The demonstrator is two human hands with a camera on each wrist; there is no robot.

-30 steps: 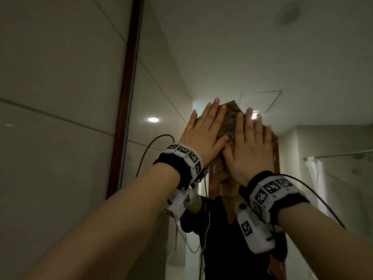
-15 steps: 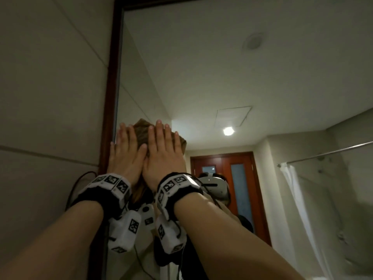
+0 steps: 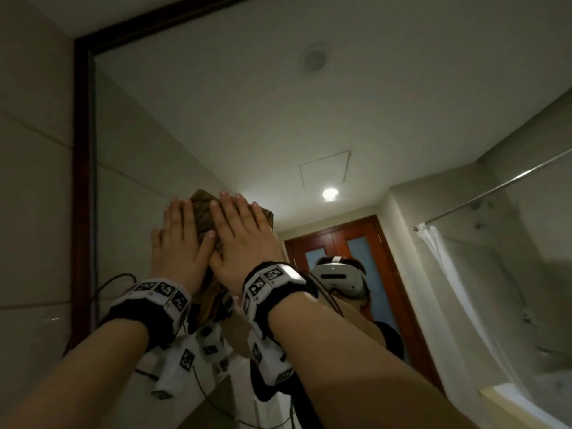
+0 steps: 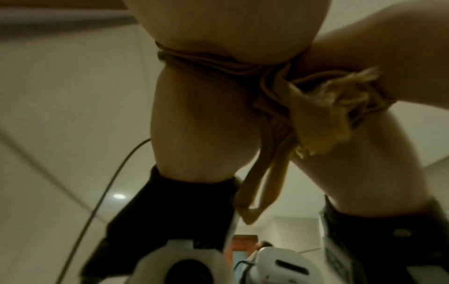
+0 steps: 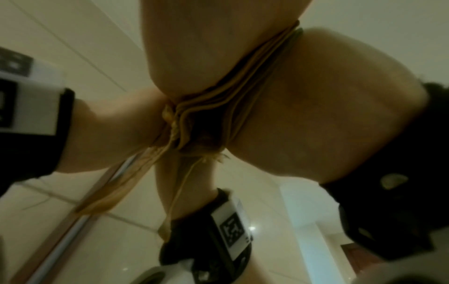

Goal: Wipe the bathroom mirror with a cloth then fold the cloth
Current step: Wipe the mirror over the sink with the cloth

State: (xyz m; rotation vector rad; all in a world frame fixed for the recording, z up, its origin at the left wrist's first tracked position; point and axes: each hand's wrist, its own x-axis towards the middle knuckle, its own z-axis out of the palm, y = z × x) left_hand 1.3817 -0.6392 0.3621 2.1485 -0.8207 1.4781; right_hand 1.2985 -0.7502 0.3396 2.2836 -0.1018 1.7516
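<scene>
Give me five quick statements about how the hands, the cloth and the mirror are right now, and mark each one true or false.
1. Both hands press the cloth flat against the mirror. True: the left hand and right hand lie side by side on it with straight fingers.
2. The cloth is bright blue. False: it is brownish tan.
3. The hands are close to the mirror's dark wooden frame, on its left side. True.
4. The right hand hangs at the person's side. False: it is raised on the cloth.
5. The cloth is spread out wide as a single layer. False: the wrist views show it bunched in several layers under the palms.
</scene>
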